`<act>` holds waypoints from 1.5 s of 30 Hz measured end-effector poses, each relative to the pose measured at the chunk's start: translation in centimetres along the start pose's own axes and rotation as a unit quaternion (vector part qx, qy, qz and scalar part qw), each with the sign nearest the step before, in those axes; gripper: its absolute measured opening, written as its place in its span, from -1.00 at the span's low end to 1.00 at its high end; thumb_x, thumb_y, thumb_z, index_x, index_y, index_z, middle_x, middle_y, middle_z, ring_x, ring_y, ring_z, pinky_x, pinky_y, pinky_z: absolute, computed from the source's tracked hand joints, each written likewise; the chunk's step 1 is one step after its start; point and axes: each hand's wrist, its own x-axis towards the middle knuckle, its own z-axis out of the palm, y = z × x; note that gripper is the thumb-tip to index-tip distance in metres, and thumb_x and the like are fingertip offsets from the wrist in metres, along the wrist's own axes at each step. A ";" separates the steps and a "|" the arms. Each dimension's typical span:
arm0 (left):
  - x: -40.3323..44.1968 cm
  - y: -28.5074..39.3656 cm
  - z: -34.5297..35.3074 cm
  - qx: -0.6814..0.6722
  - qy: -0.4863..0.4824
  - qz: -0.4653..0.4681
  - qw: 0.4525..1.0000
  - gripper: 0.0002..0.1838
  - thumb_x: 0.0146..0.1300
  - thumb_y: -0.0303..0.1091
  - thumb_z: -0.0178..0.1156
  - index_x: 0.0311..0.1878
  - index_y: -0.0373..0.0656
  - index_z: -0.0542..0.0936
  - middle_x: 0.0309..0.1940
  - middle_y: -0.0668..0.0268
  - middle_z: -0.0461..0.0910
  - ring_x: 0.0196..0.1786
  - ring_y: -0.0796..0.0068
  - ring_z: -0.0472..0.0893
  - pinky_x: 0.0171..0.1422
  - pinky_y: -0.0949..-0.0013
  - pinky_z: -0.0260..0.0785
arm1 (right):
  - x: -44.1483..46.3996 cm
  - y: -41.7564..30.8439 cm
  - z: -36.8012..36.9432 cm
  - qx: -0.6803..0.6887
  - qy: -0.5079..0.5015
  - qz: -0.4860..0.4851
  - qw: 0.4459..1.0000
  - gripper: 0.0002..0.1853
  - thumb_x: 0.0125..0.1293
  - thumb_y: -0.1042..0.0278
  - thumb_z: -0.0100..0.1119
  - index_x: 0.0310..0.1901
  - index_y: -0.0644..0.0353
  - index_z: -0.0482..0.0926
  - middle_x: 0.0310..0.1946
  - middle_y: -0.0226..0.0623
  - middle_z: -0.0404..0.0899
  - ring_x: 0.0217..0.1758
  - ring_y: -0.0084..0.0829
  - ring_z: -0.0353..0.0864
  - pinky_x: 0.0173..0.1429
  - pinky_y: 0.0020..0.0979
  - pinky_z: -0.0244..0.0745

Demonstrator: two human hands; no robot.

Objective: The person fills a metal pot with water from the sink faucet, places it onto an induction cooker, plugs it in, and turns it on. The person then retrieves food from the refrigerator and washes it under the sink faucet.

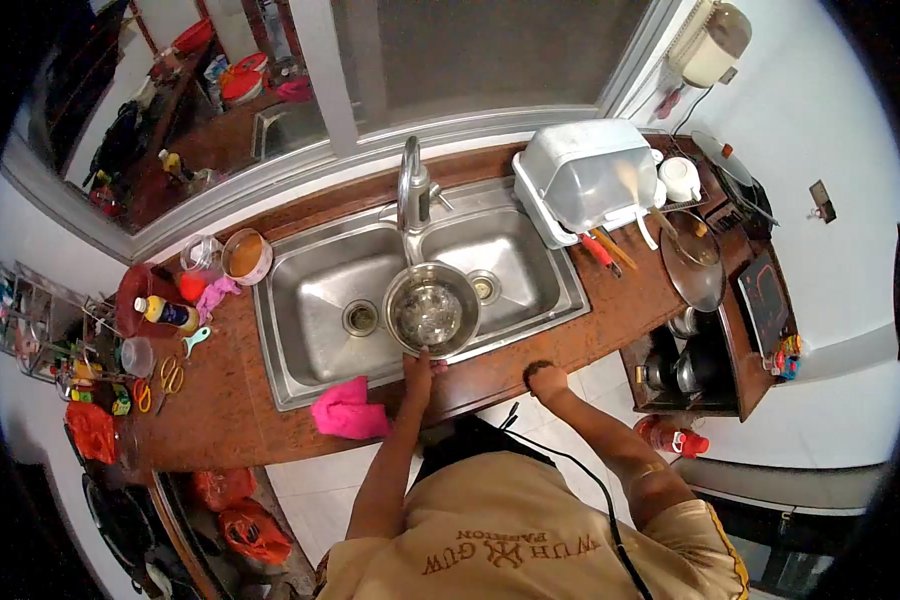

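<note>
A round steel pot with water in it sits under the faucet, over the divider between the two basins of the steel sink. My left hand grips the pot at its near side, the thumb up by the rim. The fingers beneath the pot are mostly hidden. At the counter's front edge, to the right of the pot, my right hand is curled closed and rests there with nothing visible in it. A bright pink cloth lies on the sink's front edge, left of my left hand.
A white dish box with a clear lid stands right of the sink, beside a red-handled knife and a glass lid. On the left are a small pot, scissors, a peeler and a yellow bottle.
</note>
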 end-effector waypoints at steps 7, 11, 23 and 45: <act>0.3 -0.3 -0.5 -0.008 -0.007 -0.010 1.000 -0.63 0.32 -0.38 -0.06 0.14 -0.26 0.18 -0.21 0.10 0.51 -0.50 0.42 0.59 -0.56 0.46 0.53 | 0.7 -0.3 0.3 0.031 -0.013 0.044 0.998 -0.68 0.06 0.15 0.27 -0.14 0.05 0.63 -0.12 -0.31 0.61 -0.06 -0.33 0.61 -0.10 -0.32 0.53; 2.2 -3.3 -2.0 -0.010 0.010 -0.052 0.999 -0.59 0.31 -0.35 -0.02 0.16 -0.25 0.17 -0.20 0.09 0.51 -0.48 0.38 0.60 -0.54 0.43 0.53 | 0.1 -0.4 -0.4 0.035 0.015 0.030 0.999 -0.71 0.06 0.24 0.24 -0.16 0.08 0.62 -0.13 -0.28 0.61 -0.07 -0.31 0.61 -0.11 -0.30 0.53; 0.5 -1.1 -1.0 -0.003 -0.032 0.007 0.999 -0.65 0.33 -0.33 -0.01 0.11 -0.26 0.25 -0.29 0.14 0.53 -0.48 0.39 0.59 -0.50 0.41 0.53 | 0.8 -0.6 1.5 0.059 0.073 0.037 0.995 -0.77 0.19 0.38 -0.04 -0.21 0.15 0.63 -0.17 -0.21 0.62 -0.15 -0.28 0.64 -0.18 -0.31 0.56; -0.4 -0.4 0.4 -0.021 0.012 0.023 0.999 -0.65 0.33 -0.29 0.00 0.08 -0.26 0.26 -0.25 0.17 0.53 -0.46 0.42 0.57 -0.49 0.47 0.51 | 0.4 -0.4 1.0 0.062 0.065 0.020 0.996 -0.77 0.17 0.39 -0.02 -0.23 0.12 0.65 -0.22 -0.27 0.64 -0.12 -0.28 0.62 -0.17 -0.32 0.55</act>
